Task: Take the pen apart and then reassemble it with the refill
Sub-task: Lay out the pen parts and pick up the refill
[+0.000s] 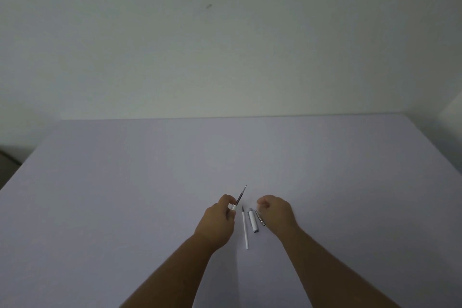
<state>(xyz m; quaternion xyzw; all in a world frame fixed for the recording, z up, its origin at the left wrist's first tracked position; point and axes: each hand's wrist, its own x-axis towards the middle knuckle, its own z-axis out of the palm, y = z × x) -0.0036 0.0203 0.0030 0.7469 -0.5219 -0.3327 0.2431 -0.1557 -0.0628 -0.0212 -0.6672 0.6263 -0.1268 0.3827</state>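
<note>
My left hand (220, 217) grips a white pen barrel (234, 207) with a dark refill (242, 194) sticking out of it, tip pointing up and away. On the table between my hands lie a thin white refill (245, 229), a short white pen cap section with silver ends (252, 220), and a slim silver piece (260, 217). My right hand (276, 212) hovers just right of these parts, fingers curled with thumb and fingertips pinched together; whether something small is between them cannot be made out.
The parts lie on a pale lavender table (150, 182) that reaches a plain white wall (225, 45) at the back. A dark object (7, 160) shows past the table's left edge.
</note>
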